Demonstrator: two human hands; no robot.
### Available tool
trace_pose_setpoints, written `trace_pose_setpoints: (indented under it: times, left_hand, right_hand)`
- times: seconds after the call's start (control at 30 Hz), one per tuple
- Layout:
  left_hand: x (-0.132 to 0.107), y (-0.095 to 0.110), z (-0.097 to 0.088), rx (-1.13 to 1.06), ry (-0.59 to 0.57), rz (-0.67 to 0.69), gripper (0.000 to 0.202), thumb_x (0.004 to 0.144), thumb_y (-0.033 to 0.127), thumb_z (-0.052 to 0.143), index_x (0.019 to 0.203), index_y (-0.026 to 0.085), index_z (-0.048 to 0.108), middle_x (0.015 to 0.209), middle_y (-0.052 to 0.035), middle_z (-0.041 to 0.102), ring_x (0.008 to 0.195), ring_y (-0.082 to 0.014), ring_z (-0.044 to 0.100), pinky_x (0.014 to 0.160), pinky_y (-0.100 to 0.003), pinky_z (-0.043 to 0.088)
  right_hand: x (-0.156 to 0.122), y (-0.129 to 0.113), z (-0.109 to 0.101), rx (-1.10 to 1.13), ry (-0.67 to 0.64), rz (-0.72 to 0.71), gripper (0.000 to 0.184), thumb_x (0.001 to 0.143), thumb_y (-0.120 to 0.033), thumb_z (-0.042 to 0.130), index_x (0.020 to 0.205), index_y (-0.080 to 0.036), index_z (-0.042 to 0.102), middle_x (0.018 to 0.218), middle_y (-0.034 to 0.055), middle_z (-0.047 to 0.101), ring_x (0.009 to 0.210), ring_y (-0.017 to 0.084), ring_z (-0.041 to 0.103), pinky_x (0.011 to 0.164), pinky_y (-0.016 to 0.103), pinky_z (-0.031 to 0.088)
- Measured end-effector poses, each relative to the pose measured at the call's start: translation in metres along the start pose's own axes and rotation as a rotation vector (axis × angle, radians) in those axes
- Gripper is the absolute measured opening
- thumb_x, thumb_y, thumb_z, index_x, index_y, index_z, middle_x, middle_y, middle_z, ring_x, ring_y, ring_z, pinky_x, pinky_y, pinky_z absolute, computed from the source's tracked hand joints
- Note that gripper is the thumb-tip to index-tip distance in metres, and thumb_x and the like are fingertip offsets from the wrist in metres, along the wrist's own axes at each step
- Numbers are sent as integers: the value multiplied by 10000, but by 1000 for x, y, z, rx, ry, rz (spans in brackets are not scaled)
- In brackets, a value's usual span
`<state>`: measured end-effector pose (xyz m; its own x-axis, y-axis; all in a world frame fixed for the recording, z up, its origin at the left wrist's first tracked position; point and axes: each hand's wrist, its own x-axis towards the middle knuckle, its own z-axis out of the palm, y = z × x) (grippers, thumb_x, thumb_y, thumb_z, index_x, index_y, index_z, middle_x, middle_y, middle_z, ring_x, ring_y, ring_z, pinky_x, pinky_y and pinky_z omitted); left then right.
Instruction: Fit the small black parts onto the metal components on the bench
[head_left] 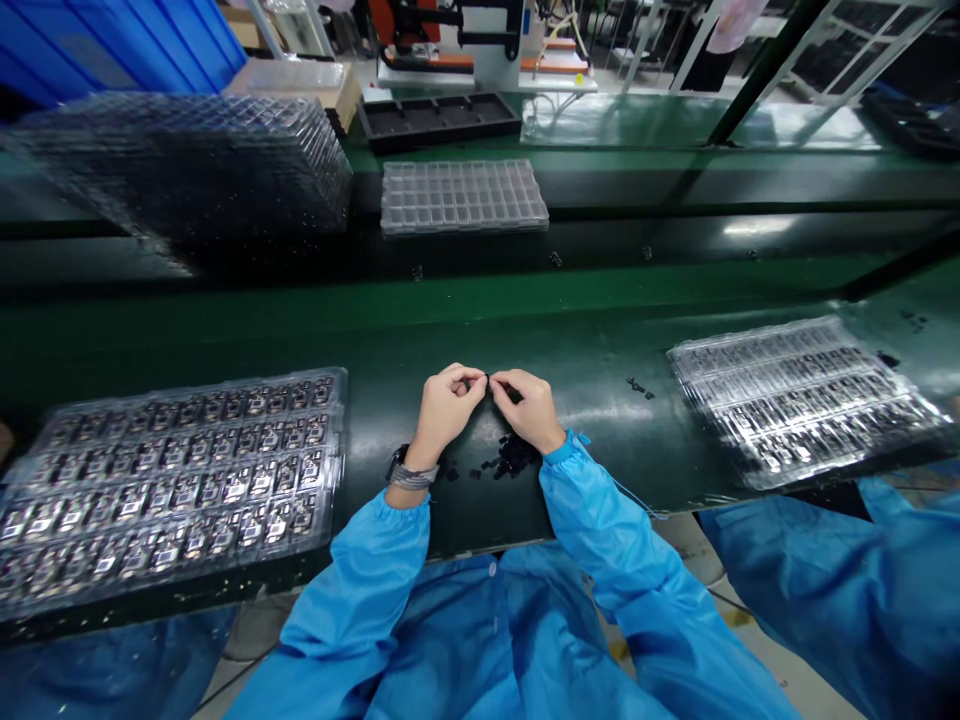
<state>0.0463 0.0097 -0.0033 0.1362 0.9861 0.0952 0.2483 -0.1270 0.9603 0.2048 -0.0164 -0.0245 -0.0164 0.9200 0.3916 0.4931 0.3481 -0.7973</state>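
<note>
My left hand [448, 402] and my right hand [527, 402] meet over the middle of the green bench [405, 345], fingertips pinched close together. Between them is a tiny black piece [487, 378], mostly covered by the fingers; both hands appear to grip it. Just below my right hand lies a loose pile of small black pieces [513, 453], with a few scattered toward my left wrist. To the left, a clear plastic tray [339, 440] carries rows of small metallic electronic parts. A similar filled tray [679, 352] lies to the right.
Tall stacked clear trays [225, 170] stand at the back left by a blue bin [142, 45]. An unfilled clear tray [463, 195] and a black compartment tray [439, 120] sit behind. Small parts [640, 388] lie right of my hands. Blue-clothed people [817, 590] sit at both sides.
</note>
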Motion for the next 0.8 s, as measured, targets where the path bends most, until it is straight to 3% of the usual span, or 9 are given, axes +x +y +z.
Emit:
trace_pose_setpoints:
  times: [0.17,0.27,0.4,0.53,0.6,0.7,0.8]
  left_hand:
    - [0,2,0,-25,38,-48,188,791,333,693,774,154,745,728,-22,633,517,-93,443,498,-243,322]
    - [1,-1,-1,-63,38,-86,218,789,363,716,791,147,748,770,-48,689,597,-128,557,556,-245,407]
    - [4,-5,-3,-129,5,-126,246,768,388,759,814,147,752,831,-74,745,740,-181,668,686,-267,498]
    - [4,-5,-2,-144,-31,-146,270,751,411,774,808,148,758,837,-88,767,771,-204,695,711,-280,520]
    - [3,-2,-1,-144,-47,-152,273,748,416,775,805,149,764,844,-92,773,770,-208,697,704,-281,522]
    - [2,2,0,-166,-71,-174,254,738,401,780,797,154,777,838,-93,776,761,-207,693,688,-278,521]
    - [1,3,1,-200,-94,-211,225,721,377,787,779,160,793,769,-87,761,691,-193,666,618,-267,499]
  right_hand:
    - [4,-5,-4,75,43,68,202,926,-315,567,871,-215,734,856,61,751,765,208,682,779,334,559]
    - [9,3,-22,125,72,164,207,903,-351,594,852,-196,723,779,52,742,699,200,679,714,320,551]
    - [3,27,-70,91,194,340,248,842,-405,636,819,-168,707,705,60,725,637,203,679,625,308,532]
    - [-28,54,-128,-40,462,513,309,792,-450,659,814,-146,707,684,84,726,641,225,698,597,313,535]
    - [-44,63,-153,-113,532,575,323,773,-463,677,806,-143,709,677,95,728,627,228,689,580,315,528]
    - [-58,66,-176,-153,565,632,303,762,-455,703,782,-152,699,663,113,724,571,212,644,538,316,493]
    - [-62,58,-184,-65,550,631,255,779,-420,721,787,-167,689,689,132,726,519,181,582,507,324,453]
